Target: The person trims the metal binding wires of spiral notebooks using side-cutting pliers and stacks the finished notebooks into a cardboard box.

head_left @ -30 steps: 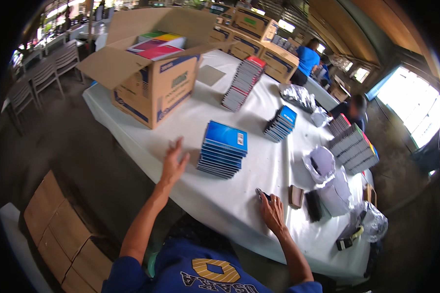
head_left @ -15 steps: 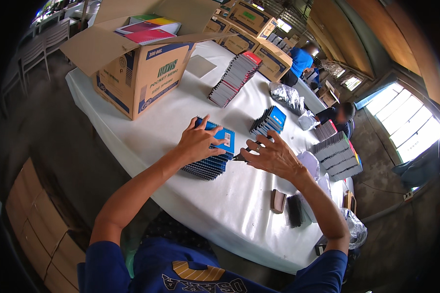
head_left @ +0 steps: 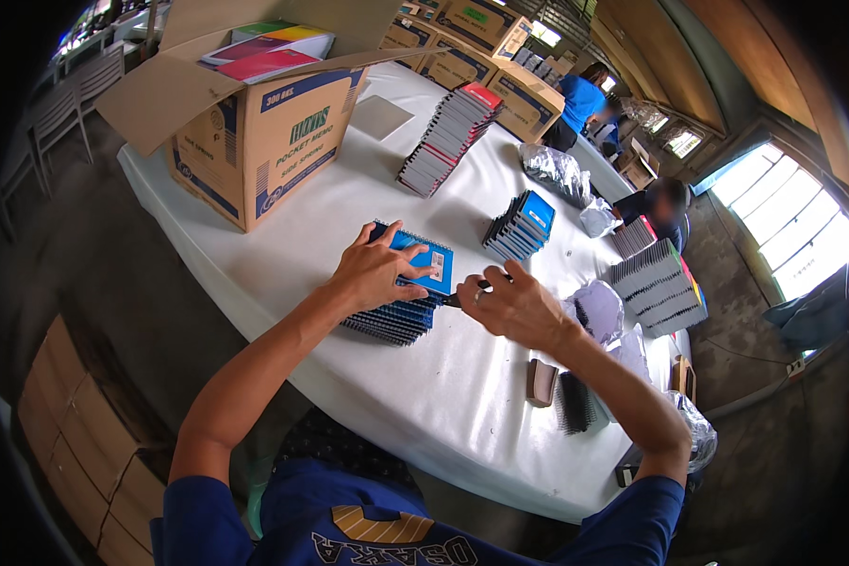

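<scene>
A stack of blue spiral notebooks [head_left: 391, 324] stands on the white-covered table in front of me. My left hand [head_left: 373, 271] lies with spread fingers on its top notebook [head_left: 436, 257], which has a small white label. At the stack's right edge, my right hand [head_left: 517, 307] is closed around a dark slim hand tool [head_left: 452, 301]. Its tip meets the near right corner of the top notebooks; the fingers hide most of it, so its exact kind cannot be made out. Beyond my right hand stands a smaller stack of blue notebooks [head_left: 521, 226].
An open carton [head_left: 292, 151] with colourful notebooks stands at the left. Farther back are a red-topped notebook stack [head_left: 448, 141] and more cartons [head_left: 524, 104]. At the right are a tall notebook stack [head_left: 660, 288], a brown block [head_left: 541, 383] and loose wire coils [head_left: 573, 404]. Two people work beyond.
My right hand has closed from loosely spread fingers into a grip around the dark tool at the stack's corner. My left hand stays on the top notebook. The view has shifted slightly.
</scene>
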Tool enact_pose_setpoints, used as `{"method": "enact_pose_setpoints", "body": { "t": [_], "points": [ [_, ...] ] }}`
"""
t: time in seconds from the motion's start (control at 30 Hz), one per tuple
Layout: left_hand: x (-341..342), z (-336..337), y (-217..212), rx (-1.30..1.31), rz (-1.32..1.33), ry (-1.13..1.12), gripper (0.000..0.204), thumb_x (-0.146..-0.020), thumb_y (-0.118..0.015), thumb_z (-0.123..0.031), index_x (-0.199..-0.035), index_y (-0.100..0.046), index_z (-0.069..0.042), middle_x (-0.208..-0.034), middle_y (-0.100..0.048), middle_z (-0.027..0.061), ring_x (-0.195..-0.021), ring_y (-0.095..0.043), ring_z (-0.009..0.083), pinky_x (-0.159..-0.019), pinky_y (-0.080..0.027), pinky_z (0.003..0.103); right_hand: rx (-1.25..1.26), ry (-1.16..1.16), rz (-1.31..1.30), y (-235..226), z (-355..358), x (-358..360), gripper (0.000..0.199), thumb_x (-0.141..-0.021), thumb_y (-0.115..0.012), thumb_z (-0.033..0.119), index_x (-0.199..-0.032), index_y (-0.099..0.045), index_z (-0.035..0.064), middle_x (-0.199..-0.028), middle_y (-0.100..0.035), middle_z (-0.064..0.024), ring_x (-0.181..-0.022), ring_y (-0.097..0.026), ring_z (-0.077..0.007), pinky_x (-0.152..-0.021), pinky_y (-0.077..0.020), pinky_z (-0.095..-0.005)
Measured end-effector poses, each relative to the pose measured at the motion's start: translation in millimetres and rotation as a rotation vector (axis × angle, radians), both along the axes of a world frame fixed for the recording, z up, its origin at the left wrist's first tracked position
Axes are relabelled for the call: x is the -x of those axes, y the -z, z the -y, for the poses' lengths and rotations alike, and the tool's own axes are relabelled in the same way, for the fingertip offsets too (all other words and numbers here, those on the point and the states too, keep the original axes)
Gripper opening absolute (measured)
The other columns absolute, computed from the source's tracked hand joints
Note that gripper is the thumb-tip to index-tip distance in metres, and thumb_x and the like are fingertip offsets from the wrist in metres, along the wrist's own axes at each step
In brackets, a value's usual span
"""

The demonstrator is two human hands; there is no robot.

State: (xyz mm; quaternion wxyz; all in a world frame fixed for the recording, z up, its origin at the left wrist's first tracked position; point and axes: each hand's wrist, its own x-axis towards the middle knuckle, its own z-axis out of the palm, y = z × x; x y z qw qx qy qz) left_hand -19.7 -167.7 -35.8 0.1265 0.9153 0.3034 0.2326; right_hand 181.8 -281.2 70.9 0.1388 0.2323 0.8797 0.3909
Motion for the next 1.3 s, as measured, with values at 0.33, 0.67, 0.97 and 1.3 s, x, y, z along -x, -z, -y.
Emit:
{"method": "enact_pose_setpoints", "body": {
  "t": [0.33, 0.67, 0.97, 1.3],
  "points": [
    [4.9, 2.8, -3.6, -0.026, -0.002, 0.007, 0.049, -0.071, -0.068, -0.062, -0.115, -0.067, -0.04, -0.141, -0.051, -0.0014, -0.141, -0.029, 0.0333, -0.113, -0.02, 0.058, 0.121, 0.106, -0.021, -18.6, 0.0, 0.1, 0.034, -0.076, -0.071, 0.017, -0.108, -0.059, 0.0156, -0.11, -0.057, 0.0011, -0.11, -0.051, -0.013, -0.102, -0.0372, -0.0339],
    [6.3, 5.2, -6.9, -0.017, -0.048, 0.017, 0.052, -0.072, -0.072, -0.054, -0.121, -0.063, -0.041, -0.143, -0.048, -0.0032, -0.141, -0.029, 0.0313, -0.114, -0.019, 0.057, 0.105, 0.304, -0.026, 14.7, 8.4, 2.7, 0.013, -0.079, -0.064, 0.017, -0.09, -0.064, 0.0109, -0.103, -0.062, -0.0002, -0.103, -0.055, -0.0146, -0.09, -0.0415, -0.0289],
    [6.5, 6.6, -3.1, -0.049, -0.051, 0.019, 0.062, -0.064, -0.081, -0.047, -0.123, -0.063, -0.039, -0.144, -0.047, -0.0044, -0.142, -0.026, 0.0303, -0.114, -0.02, 0.057, 0.14, 0.114, -0.077, -8.4, 7.4, 13.9, 0.024, -0.077, -0.069, 0.021, -0.098, -0.059, 0.0148, -0.106, -0.058, 0.0022, -0.108, -0.051, -0.0124, -0.1, -0.0389, -0.0343],
    [4.7, 7.4, -3.5, -0.058, -0.091, 0.023, 0.069, -0.063, -0.083, -0.043, -0.127, -0.058, -0.041, -0.145, -0.046, -0.007, -0.142, -0.027, 0.03, -0.115, -0.02, 0.057, 0.024, -0.032, 0.077, 5.5, -11.9, 2.0, 0.026, -0.075, -0.07, 0.025, -0.098, -0.061, 0.0157, -0.104, -0.059, 0.0045, -0.105, -0.051, -0.0122, -0.092, -0.042, -0.0306]
  ]
}}
